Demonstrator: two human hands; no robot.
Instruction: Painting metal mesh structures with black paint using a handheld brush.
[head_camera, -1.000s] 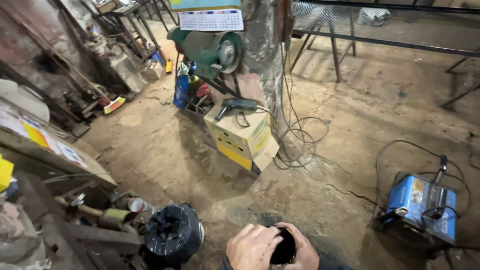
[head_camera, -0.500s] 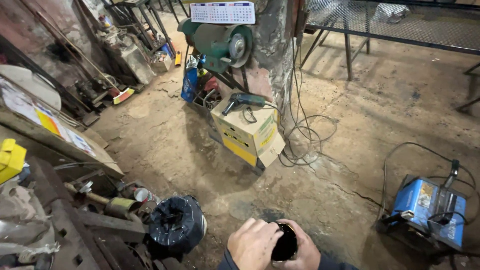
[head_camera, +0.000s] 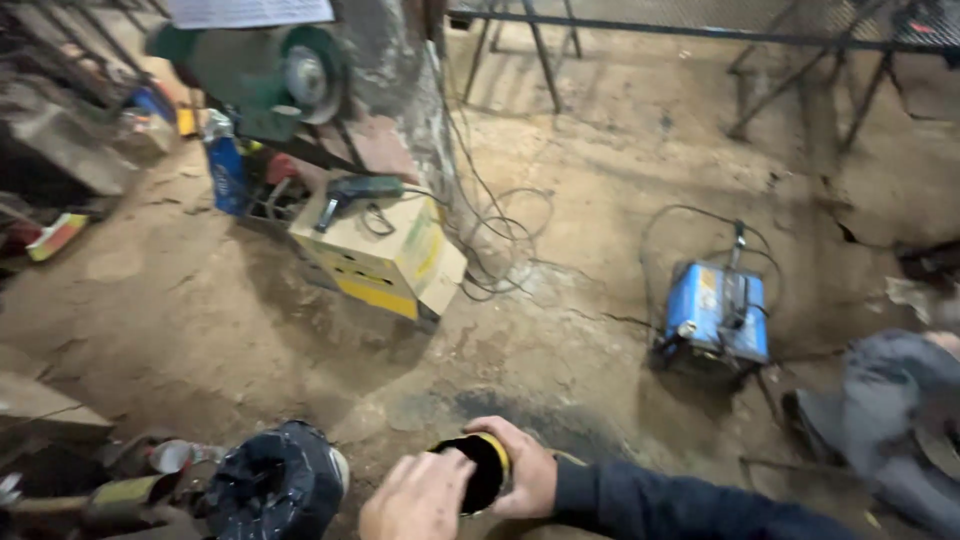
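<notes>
Low in the view, over the dirt floor (head_camera: 200, 320), the right hand (head_camera: 525, 470) curls its fingers around a round black container with a yellow rim (head_camera: 478, 470). The left hand (head_camera: 415, 495) rests its bent fingers against the container's near side. A black plastic-wrapped bundle (head_camera: 275, 485) sits just left of them.

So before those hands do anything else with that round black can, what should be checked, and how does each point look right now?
1. Right hand has the black can gripped from the side: ok.
2. Left hand on the can's near side: ok, though whether it grips or only touches, cannot tell.
3. Can's opening closed or open: cannot tell, too dark.
4. Blue machine and its cables lie apart from the hands: ok.
5. Black-wrapped bucket sits close beside the left hand, tight room there: not ok.
6. Cardboard box with the drill on it stands well off: ok.
</notes>
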